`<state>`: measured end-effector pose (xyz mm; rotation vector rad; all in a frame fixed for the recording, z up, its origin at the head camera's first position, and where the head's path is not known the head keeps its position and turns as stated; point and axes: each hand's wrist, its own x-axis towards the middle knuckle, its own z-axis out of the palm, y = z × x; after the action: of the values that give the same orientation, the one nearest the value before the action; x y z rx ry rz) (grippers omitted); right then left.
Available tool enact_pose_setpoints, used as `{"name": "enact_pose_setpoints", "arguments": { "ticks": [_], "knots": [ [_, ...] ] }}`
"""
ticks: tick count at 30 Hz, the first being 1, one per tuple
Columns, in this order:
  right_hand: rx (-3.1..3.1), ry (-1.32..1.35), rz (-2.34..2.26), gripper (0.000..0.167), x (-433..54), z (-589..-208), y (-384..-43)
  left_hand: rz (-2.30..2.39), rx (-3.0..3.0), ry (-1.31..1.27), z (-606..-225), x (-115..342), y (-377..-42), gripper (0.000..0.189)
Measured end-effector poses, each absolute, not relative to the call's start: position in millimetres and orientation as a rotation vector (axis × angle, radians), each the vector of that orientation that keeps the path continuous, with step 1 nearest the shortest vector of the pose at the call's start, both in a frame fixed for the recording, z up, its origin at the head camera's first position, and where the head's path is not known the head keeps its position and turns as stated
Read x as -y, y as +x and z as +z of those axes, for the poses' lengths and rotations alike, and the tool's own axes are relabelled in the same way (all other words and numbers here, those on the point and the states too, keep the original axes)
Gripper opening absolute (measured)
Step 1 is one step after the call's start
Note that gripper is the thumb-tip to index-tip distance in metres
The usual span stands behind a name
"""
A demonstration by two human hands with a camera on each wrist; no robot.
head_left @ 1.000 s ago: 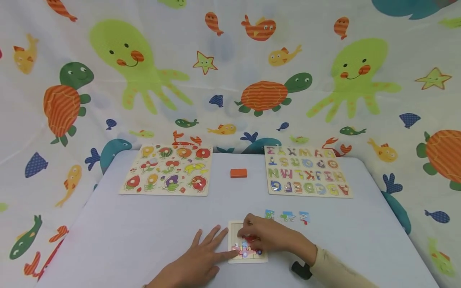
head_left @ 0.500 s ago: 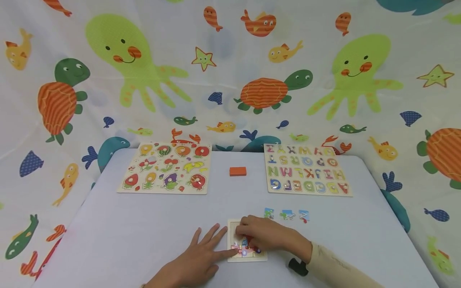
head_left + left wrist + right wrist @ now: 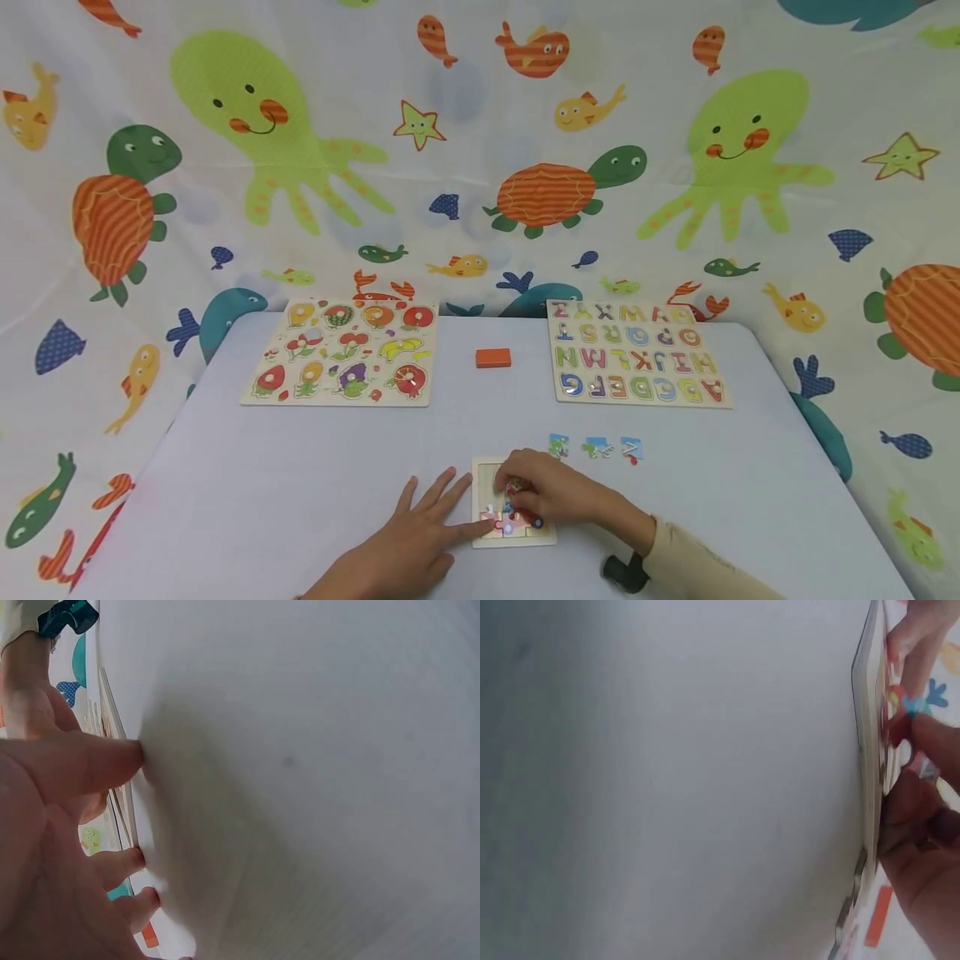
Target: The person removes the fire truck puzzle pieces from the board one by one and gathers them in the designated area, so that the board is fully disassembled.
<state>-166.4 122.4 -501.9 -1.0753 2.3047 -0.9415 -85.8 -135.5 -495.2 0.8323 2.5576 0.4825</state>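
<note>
Puzzle piece [image 3: 515,486], pinched between thumb and fingers of the right hand [image 3: 551,487], is over the wooden tray [image 3: 487,477]; more of it shows than half a second ago. Left of the tray lies the left hand [image 3: 405,537], fingers spread, one reaching onto it. Only the right-wrist view shows the tray edge-on, too blurred to tell whether the piece touches. Three loose pieces [image 3: 596,447] lie beyond the tray, rightward.
</note>
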Motion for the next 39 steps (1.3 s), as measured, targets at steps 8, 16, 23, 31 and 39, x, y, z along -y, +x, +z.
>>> {"name": "enact_pose_setpoints", "arguments": {
  "ticks": [8,16,23,31,39],
  "knots": [
    [-2.262,-1.073,-1.075,0.008,-158,-475,-175,0.469,-2.567,0.818,-497,134,-85,0.061],
    [-2.374,-0.844,-0.846,0.018,-219,-466,-186,0.481,-2.570,0.817,-496,137,-83,0.062],
    [-2.556,-0.898,-0.661,0.022,-221,-479,-181,0.497,-2.570,0.821,-497,138,-83,0.063],
    [-2.748,-0.955,-0.509,0.028,-221,-486,-169,0.499,-2.584,0.826,-499,138,-82,0.063],
    [-2.855,-1.063,-0.439,0.032,-222,-490,-163,0.516,-2.570,0.820,-495,137,-83,0.063]
  ]
}}
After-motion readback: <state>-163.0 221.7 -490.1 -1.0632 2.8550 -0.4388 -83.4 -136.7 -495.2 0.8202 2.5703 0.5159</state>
